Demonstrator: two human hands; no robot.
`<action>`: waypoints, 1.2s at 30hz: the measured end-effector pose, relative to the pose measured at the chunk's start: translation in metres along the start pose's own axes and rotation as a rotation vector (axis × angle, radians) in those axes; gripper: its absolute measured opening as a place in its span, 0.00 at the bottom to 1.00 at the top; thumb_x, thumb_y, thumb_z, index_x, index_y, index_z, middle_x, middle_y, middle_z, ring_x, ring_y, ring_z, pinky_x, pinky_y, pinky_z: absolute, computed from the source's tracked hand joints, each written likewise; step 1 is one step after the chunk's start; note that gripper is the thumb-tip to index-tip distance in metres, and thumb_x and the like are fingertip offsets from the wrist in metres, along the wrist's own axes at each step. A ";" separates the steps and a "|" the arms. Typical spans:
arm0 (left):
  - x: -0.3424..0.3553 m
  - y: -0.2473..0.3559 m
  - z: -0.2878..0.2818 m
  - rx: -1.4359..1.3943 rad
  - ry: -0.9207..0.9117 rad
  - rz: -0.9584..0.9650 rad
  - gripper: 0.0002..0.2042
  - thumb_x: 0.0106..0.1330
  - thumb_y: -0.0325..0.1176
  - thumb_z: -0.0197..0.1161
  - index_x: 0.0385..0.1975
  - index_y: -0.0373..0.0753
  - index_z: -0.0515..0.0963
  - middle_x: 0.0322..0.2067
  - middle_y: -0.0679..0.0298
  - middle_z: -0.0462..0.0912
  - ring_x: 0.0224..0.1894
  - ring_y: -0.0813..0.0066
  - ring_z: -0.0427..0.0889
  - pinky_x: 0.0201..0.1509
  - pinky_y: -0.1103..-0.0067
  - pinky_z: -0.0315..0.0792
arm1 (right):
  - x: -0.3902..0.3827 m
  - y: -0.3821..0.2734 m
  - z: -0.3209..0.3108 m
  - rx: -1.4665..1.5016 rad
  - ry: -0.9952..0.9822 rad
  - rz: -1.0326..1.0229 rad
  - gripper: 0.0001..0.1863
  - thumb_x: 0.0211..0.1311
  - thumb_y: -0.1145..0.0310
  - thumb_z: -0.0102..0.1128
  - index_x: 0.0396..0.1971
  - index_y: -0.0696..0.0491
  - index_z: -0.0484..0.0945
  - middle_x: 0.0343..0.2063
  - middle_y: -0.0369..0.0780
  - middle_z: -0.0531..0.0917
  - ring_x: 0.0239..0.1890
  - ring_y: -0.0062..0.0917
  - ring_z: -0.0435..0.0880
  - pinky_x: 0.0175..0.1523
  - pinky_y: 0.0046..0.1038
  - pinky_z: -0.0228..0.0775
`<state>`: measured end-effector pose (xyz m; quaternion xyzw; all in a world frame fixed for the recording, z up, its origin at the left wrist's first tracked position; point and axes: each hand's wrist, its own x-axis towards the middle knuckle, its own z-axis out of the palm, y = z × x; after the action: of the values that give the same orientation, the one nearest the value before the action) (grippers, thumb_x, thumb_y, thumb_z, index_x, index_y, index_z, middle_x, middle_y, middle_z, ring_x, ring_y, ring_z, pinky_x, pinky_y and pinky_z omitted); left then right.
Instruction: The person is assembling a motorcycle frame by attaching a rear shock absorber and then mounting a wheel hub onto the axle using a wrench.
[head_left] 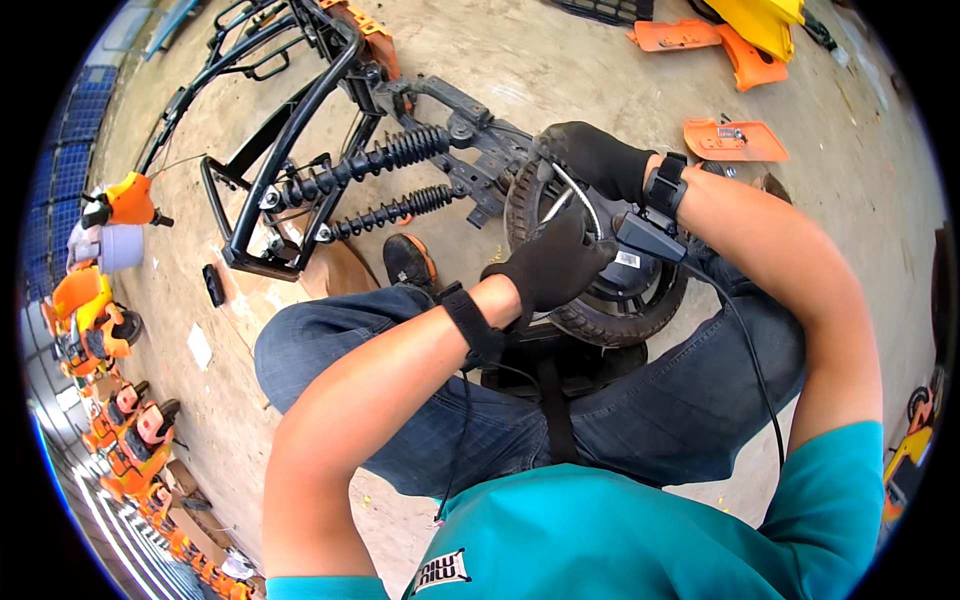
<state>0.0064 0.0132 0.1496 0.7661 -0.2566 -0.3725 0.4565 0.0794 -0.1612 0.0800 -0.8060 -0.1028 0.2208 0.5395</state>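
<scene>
Both my hands wear black gloves and work over a small wheel (pixel 630 325) with a knobbly black tyre and a dark round hub. A slim, slightly bent silver rod-like piece (pixel 588 202) runs between them; its exact kind I cannot make out. My left hand (pixel 555 262) is closed round its near end, beside the hub. At the far end, my right hand (pixel 595 160) is closed over the tyre's top, where the fingers hide what they grip. The wheel stands between my bent legs, next to the end of a black swingarm (pixel 490 140).
Two black coil shock absorbers (pixel 375 160) link the swingarm to a black tubular frame (pixel 290 150) at left. Orange panels (pixel 735 140) lie at right. A black cable (pixel 750 350) hangs along my right arm. Several orange scooters (pixel 130 430) line the left side.
</scene>
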 end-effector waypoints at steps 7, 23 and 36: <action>0.004 0.001 0.000 -0.012 0.178 -0.070 0.16 0.61 0.34 0.60 0.40 0.25 0.74 0.37 0.40 0.81 0.43 0.44 0.80 0.47 0.62 0.72 | 0.008 0.003 -0.015 -0.696 0.007 -0.553 0.11 0.64 0.73 0.49 0.43 0.59 0.77 0.38 0.50 0.80 0.43 0.43 0.80 0.50 0.34 0.74; 0.016 0.001 -0.008 0.271 0.051 -0.278 0.22 0.66 0.39 0.58 0.57 0.39 0.64 0.47 0.41 0.79 0.52 0.41 0.79 0.53 0.58 0.72 | -0.021 -0.031 -0.002 -0.635 0.103 0.080 0.18 0.67 0.58 0.57 0.39 0.61 0.73 0.33 0.58 0.82 0.41 0.53 0.81 0.41 0.44 0.72; 0.005 -0.008 -0.006 0.122 -0.009 -0.221 0.22 0.66 0.41 0.59 0.54 0.32 0.69 0.55 0.41 0.73 0.57 0.45 0.76 0.59 0.62 0.70 | -0.014 -0.027 -0.002 -0.302 -0.003 0.071 0.16 0.72 0.64 0.46 0.38 0.63 0.75 0.34 0.56 0.81 0.38 0.50 0.80 0.47 0.40 0.71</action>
<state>0.0145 0.0162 0.1430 0.8145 -0.1948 -0.4077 0.3639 0.0697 -0.1577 0.1086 -0.8807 -0.1073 0.2231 0.4039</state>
